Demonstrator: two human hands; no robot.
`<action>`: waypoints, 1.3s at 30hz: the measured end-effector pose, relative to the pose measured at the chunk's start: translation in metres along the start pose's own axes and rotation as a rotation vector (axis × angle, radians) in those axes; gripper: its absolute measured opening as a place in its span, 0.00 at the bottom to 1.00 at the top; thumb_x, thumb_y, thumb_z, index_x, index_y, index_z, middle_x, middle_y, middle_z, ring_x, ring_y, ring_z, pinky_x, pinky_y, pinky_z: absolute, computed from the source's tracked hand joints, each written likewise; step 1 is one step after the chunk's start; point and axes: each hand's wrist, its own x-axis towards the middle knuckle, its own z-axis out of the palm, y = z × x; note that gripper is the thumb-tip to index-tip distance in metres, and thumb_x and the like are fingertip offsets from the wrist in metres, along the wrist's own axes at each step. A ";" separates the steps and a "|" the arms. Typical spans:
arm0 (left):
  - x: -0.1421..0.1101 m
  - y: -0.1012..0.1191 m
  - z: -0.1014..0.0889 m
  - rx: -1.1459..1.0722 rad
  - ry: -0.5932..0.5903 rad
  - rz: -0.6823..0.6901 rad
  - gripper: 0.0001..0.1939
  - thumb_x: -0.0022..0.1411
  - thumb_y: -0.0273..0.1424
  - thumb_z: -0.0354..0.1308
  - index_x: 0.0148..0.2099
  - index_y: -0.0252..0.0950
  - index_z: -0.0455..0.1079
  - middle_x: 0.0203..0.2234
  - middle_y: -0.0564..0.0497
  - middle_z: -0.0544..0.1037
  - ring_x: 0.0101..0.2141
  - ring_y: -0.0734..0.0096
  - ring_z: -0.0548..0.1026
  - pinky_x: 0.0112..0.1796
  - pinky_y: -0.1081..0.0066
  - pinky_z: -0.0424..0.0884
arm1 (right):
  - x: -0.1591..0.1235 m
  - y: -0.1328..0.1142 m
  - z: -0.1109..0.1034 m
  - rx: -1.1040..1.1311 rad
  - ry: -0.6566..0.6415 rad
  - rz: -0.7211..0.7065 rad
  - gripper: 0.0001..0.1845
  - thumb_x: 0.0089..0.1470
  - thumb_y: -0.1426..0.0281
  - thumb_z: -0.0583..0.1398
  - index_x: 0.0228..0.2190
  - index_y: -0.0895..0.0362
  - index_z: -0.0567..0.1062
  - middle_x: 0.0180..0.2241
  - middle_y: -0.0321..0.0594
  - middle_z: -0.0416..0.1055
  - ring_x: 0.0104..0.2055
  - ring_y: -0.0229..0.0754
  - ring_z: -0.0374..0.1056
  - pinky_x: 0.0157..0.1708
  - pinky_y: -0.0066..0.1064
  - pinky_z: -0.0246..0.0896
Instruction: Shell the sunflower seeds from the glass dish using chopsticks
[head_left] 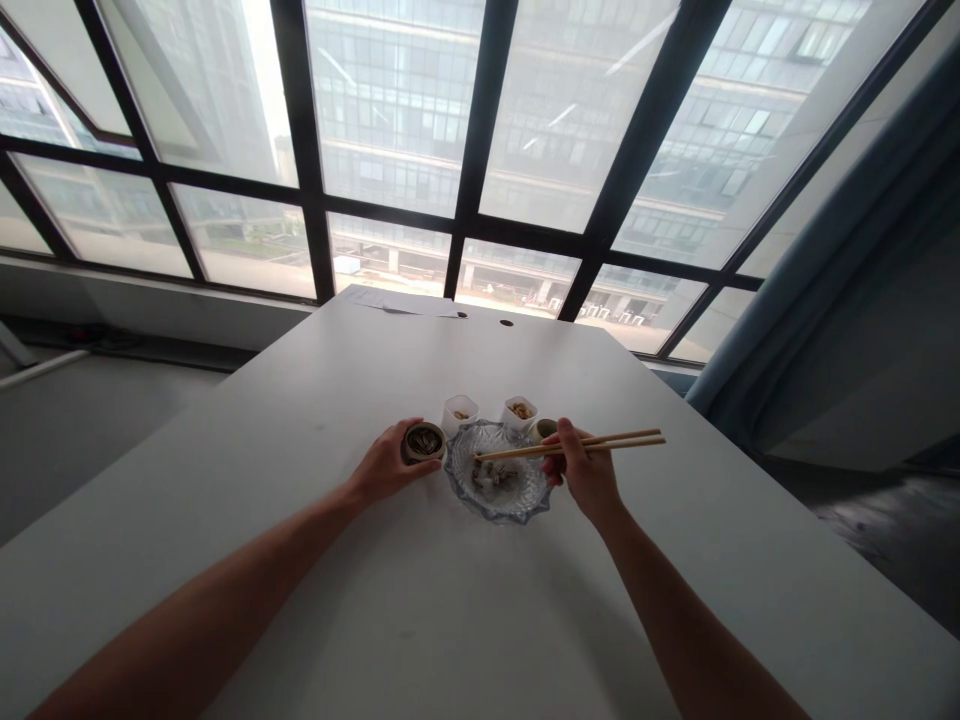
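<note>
My left hand (pixel 390 462) is wrapped round a small round cup (pixel 424 443) that holds dark striped pieces, perhaps sunflower seeds. In my right hand (pixel 585 470) is a pair of wooden chopsticks (pixel 624 440), their tips pointing left over a clear glass bowl (pixel 501 518) with a scalloped rim. Several small mixed pieces (pixel 496 474) lie in the bowl, close below the chopstick tips. Whether the tips pinch a piece is too small to tell. Another round cup (pixel 545 429) stands just behind my right hand, partly hidden by it.
Behind the bowl stand two small white cups, the left one (pixel 460 412) with a few pale pieces and the right one (pixel 519 411) with brownish pieces. Paper sheets (pixel 420 304) lie at the far edge of the white table (pixel 360 600). A blue curtain (pixel 810 270) hangs at the right.
</note>
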 end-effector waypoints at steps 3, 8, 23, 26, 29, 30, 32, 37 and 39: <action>0.000 0.000 0.000 -0.006 0.009 0.011 0.38 0.50 0.47 0.69 0.59 0.36 0.66 0.51 0.41 0.78 0.51 0.50 0.77 0.52 0.54 0.73 | -0.009 -0.006 0.004 -0.044 -0.013 -0.165 0.32 0.56 0.40 0.58 0.23 0.56 0.74 0.13 0.37 0.68 0.10 0.37 0.61 0.09 0.28 0.57; 0.000 0.001 0.000 0.002 0.011 0.021 0.38 0.50 0.47 0.69 0.59 0.36 0.66 0.51 0.40 0.78 0.51 0.50 0.77 0.51 0.54 0.73 | -0.028 -0.018 0.026 -0.363 -0.263 -0.992 0.18 0.68 0.62 0.55 0.29 0.56 0.76 0.21 0.38 0.73 0.21 0.37 0.69 0.23 0.28 0.64; 0.001 0.000 0.000 0.005 0.010 0.024 0.38 0.50 0.46 0.70 0.59 0.36 0.66 0.51 0.40 0.78 0.51 0.50 0.76 0.53 0.53 0.72 | -0.016 -0.025 -0.003 -0.311 -0.428 -0.492 0.23 0.67 0.58 0.55 0.24 0.55 0.73 0.16 0.35 0.69 0.16 0.36 0.64 0.16 0.28 0.57; 0.000 0.000 0.000 0.005 0.009 0.020 0.38 0.50 0.46 0.69 0.60 0.36 0.66 0.51 0.40 0.78 0.51 0.51 0.77 0.53 0.53 0.73 | -0.015 -0.025 -0.008 -0.391 -0.549 -0.454 0.26 0.67 0.56 0.55 0.21 0.55 0.71 0.16 0.36 0.69 0.17 0.37 0.63 0.17 0.28 0.56; 0.000 0.000 -0.001 0.010 0.009 0.025 0.38 0.51 0.47 0.69 0.59 0.37 0.66 0.51 0.41 0.78 0.51 0.51 0.77 0.52 0.54 0.73 | -0.018 -0.028 -0.004 -0.467 -0.618 -0.472 0.27 0.67 0.55 0.54 0.19 0.55 0.69 0.15 0.35 0.67 0.17 0.36 0.63 0.19 0.27 0.55; 0.000 0.000 -0.001 0.011 0.010 0.026 0.37 0.50 0.47 0.70 0.59 0.37 0.66 0.51 0.41 0.78 0.50 0.51 0.77 0.52 0.54 0.73 | -0.018 -0.029 -0.003 -0.485 -0.629 -0.475 0.27 0.67 0.55 0.53 0.19 0.55 0.69 0.15 0.35 0.67 0.18 0.35 0.63 0.19 0.27 0.55; 0.000 0.000 -0.001 0.008 0.008 0.020 0.38 0.50 0.47 0.70 0.59 0.37 0.66 0.50 0.41 0.78 0.50 0.51 0.77 0.52 0.53 0.73 | -0.019 -0.030 -0.002 -0.495 -0.628 -0.473 0.28 0.67 0.55 0.53 0.19 0.55 0.69 0.15 0.35 0.67 0.18 0.35 0.63 0.19 0.27 0.56; 0.000 0.002 -0.001 -0.003 0.009 0.024 0.37 0.50 0.47 0.70 0.59 0.38 0.66 0.51 0.41 0.78 0.51 0.51 0.77 0.52 0.54 0.73 | -0.019 -0.032 -0.004 -0.479 -0.548 -0.472 0.28 0.67 0.54 0.53 0.18 0.54 0.68 0.15 0.35 0.66 0.18 0.37 0.62 0.19 0.29 0.56; 0.000 0.002 -0.001 -0.001 0.012 0.027 0.37 0.50 0.47 0.70 0.59 0.38 0.67 0.51 0.42 0.78 0.50 0.51 0.77 0.51 0.54 0.74 | -0.019 -0.031 -0.004 -0.508 -0.541 -0.480 0.28 0.66 0.53 0.53 0.19 0.54 0.69 0.14 0.34 0.66 0.17 0.36 0.62 0.18 0.28 0.55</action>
